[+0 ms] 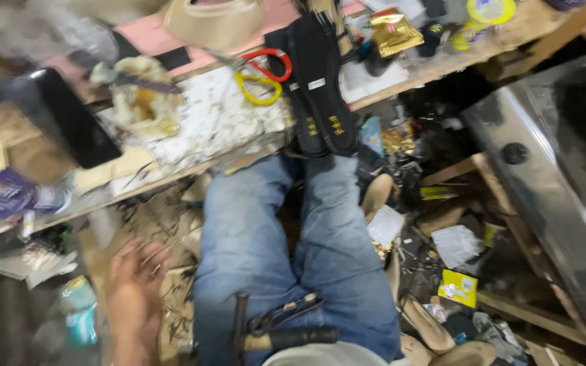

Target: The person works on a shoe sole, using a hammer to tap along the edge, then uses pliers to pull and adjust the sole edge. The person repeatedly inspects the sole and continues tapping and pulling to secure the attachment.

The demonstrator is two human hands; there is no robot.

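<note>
This is a cobbler's or shoemaking workshop. A cluttered, glue-stained wooden workbench (435, 68) carries black shoe insoles (320, 81) and red- and yellow-handled scissors (266, 74). Tan shoe soles (428, 325) and scraps litter the floor, and a black-handled hammer (286, 337) rests on the seated person's denim-clad lap (272, 237).

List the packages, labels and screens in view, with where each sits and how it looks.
Gold foil packet: bench top, upper right, crinkled, red patch.
Yellow packet: floor, lower right, flat, square.
Dark screen: bench left, black slab, tilted, blank.
White tag: on black insoles, small rectangle.
Purple round pack: bench's left edge, blurred.
</note>
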